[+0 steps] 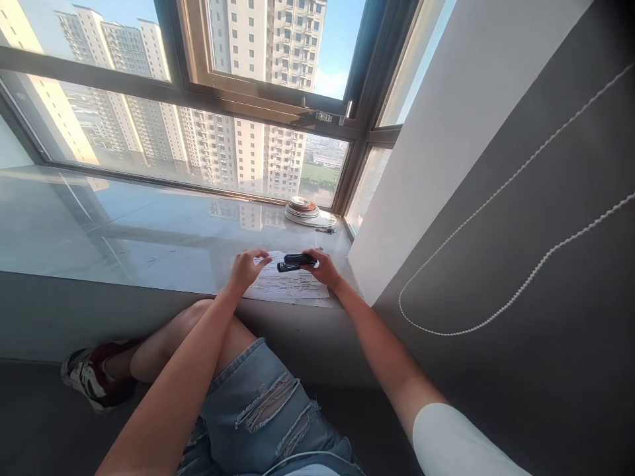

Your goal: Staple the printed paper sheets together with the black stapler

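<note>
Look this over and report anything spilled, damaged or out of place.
The shorts have frayed tears, perhaps by design. A dark item, too small to identify, lies on the windowsill beside the round stack. Nothing looks spilled around the stapler or paper.

1. Far side: a brown-framed casement window (pixel 223 98), showing high-rise apartment towers (pixel 248 152) beneath blue sky (pixel 342 30).
2. Below it, a glossy pale windowsill (pixel 153 228) reflects daylight.
3. Right: a white wall section (pixel 421 125) meets a dark gray wall (pixel 555 370), with a looped beaded blind chain (pixel 449 334).
4. Near left: dark, shadowed floor (pixel 30 423).
</note>
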A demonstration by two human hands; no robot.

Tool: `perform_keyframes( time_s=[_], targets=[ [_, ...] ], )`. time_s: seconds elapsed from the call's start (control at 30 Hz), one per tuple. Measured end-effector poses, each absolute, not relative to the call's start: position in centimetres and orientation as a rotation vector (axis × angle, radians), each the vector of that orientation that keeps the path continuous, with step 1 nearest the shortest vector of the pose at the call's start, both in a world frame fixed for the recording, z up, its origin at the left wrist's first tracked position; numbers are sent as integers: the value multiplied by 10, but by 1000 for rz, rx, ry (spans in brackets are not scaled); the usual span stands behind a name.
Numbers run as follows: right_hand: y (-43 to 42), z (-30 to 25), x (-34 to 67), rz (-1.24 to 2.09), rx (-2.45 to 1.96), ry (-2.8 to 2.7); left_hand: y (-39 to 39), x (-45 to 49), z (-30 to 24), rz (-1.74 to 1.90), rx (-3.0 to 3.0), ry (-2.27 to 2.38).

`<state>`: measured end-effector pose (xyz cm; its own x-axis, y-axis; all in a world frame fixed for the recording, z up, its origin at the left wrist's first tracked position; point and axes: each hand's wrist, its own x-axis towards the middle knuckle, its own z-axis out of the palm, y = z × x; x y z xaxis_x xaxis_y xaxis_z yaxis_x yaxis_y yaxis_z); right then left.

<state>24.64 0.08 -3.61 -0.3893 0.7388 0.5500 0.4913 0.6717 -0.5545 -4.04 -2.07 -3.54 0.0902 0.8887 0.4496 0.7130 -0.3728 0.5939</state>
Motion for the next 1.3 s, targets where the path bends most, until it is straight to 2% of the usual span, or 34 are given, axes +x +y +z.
perform_keyframes(
  time_s=[0.1, 0.17, 0.3, 0.53, 0.67, 0.83, 1.3],
  targets=[
    [4, -35, 254, 237, -1075, -1842, -18, -52, -39, 1052, 1948, 2106],
    [8, -36, 263, 142, -1179, -1701, -17, -58, -41, 900, 1905, 2230],
    [17, -43, 280, 72, -1396, -1506, -14, -66, -44, 861, 1873, 2236],
    [26, -52, 288, 129, -1533, -1482, -13, -81, -44, 1117, 1698, 2121],
    [28, -56, 280, 183, -1512, -1541, -12, -88, -44, 1218, 1625, 2100],
    [28, -55, 269, 93, -1430, -1708, -10, -89, -44, 1283, 1601, 2054],
    [9, -40, 261, 192, -1323, -1844, -16, -84, -40, 1257, 1549, 2048]
  ],
)
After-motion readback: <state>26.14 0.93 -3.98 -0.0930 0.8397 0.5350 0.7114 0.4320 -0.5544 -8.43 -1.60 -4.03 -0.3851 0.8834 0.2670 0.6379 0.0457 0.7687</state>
